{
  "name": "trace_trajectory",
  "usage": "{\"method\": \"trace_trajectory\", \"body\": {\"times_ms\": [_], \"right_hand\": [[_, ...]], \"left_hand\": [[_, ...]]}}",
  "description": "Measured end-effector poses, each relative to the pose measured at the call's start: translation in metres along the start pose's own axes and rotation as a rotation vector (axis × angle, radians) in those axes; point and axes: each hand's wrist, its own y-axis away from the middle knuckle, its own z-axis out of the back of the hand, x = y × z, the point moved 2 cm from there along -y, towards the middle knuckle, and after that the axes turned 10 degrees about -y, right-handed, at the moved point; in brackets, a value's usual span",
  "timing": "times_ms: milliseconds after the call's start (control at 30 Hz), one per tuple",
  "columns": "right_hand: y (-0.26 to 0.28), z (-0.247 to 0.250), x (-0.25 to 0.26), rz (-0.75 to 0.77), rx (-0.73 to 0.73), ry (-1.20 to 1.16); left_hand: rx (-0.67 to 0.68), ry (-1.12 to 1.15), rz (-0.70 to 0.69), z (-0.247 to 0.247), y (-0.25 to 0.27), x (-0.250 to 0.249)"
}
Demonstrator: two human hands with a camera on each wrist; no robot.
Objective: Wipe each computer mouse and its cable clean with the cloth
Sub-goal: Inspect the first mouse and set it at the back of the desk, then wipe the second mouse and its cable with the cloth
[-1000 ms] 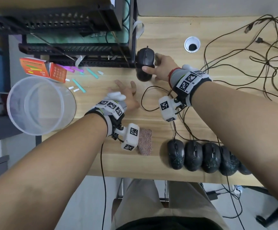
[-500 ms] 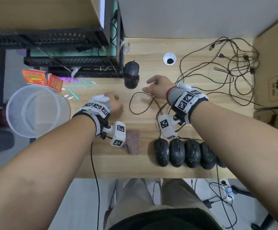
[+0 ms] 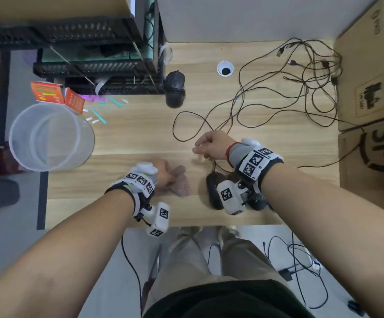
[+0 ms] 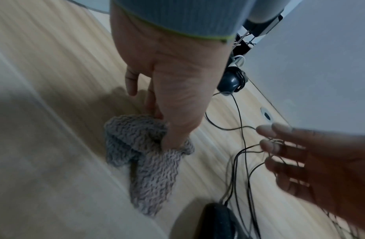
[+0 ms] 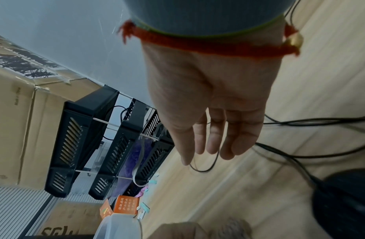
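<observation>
A grey-brown knitted cloth (image 3: 181, 183) (image 4: 144, 153) lies on the wooden desk (image 3: 129, 138) near its front edge. My left hand (image 3: 163, 176) (image 4: 169, 122) pinches its top edge between thumb and fingers. My right hand (image 3: 211, 145) (image 5: 214, 142) hovers open with straight fingers over the black mouse cables (image 3: 186, 125) (image 4: 241, 129). A row of black mice (image 3: 214, 191) sits at the front edge, mostly hidden under my right wrist. One more black mouse (image 3: 175, 88) (image 4: 230, 80) lies alone at the back by the rack.
A clear plastic bucket (image 3: 49, 136) stands at the left edge, with an orange box (image 3: 55, 92) and small coloured bits behind it. A black rack (image 3: 94, 72) fills the back left. Cardboard boxes (image 3: 369, 65) line the right side. Tangled cables (image 3: 301, 88) spread across the back right.
My right hand let go of the far mouse and drew back toward the row of mice. My left hand moved back to the cloth and took hold of it.
</observation>
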Motion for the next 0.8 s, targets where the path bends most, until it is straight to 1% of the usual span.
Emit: {"method": "trace_trajectory", "body": {"times_ms": [67,133,267,333,400,467,533,600,667,733,800], "right_hand": [[0.009,0.002,-0.009,0.001,0.019,0.020],[0.027,0.008,-0.021,0.048,0.064,0.059],[0.050,0.020,-0.030,0.124,0.175,0.122],[0.056,0.029,-0.032,0.115,0.143,0.119],[0.063,0.041,-0.035,0.131,0.044,0.014],[0.064,0.052,-0.041,0.144,-0.058,-0.185],[0.070,0.064,-0.047,0.142,-0.154,-0.334],[0.076,0.075,-0.052,0.148,-0.243,-0.383],[0.081,0.087,-0.064,0.146,-0.297,-0.407],[0.080,0.093,-0.073,0.136,-0.312,-0.435],[0.081,0.097,-0.084,0.117,-0.318,-0.438]], "left_hand": [[-0.054,0.110,-0.022,0.006,0.005,-0.004],[-0.091,0.229,-0.089,0.008,0.015,-0.022],[-0.102,0.447,-0.240,0.028,0.030,-0.063],[-0.085,0.546,-0.297,0.037,0.039,-0.085],[-0.111,0.623,-0.323,0.040,0.049,-0.104],[-0.174,0.682,-0.296,0.040,0.051,-0.114],[-0.219,0.718,-0.200,0.027,0.049,-0.118],[-0.239,0.640,-0.082,0.007,0.043,-0.116],[-0.185,0.529,0.002,-0.023,0.037,-0.118],[-0.160,0.467,0.032,-0.045,0.035,-0.119],[-0.185,0.430,0.059,-0.063,0.032,-0.122]]}}
